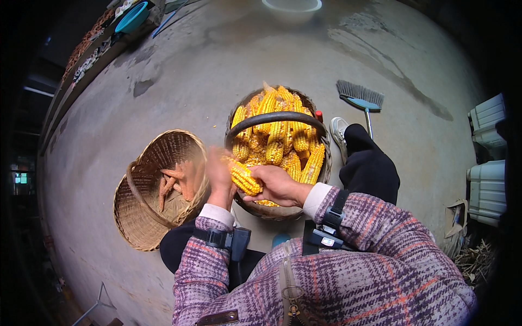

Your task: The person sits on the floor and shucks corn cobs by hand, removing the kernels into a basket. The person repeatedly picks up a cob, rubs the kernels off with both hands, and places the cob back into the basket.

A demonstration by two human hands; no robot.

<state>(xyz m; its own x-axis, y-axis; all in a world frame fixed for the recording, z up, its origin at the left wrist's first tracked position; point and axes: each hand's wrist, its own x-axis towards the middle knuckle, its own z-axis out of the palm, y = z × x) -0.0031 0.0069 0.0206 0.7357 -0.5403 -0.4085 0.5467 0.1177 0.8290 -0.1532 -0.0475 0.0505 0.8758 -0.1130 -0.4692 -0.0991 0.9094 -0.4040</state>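
Note:
My right hand [277, 185] grips the lower end of a yellow ear of corn [244, 178], thumb on top. Blurred, my left hand [220, 171] is at the upper end of the same ear; whether its fingers close on it cannot be told. Both hands are over the near left rim of a dark wicker basket [328, 167] with an arched handle, filled with ears of corn [277, 130] and some loose kernels. To the left, a lighter wicker basket [134, 228] lies tilted, its opening towards me, with several bare corn cobs [173, 183] inside.
A broom [361, 95] with a blue head lies beyond my shoe [338, 134]. White plastic containers [487, 189] stand at the far right. A pale basin [291, 10] sits at the top, a turquoise basin [132, 18] on a ledge at the upper left. A few kernels dot the concrete floor.

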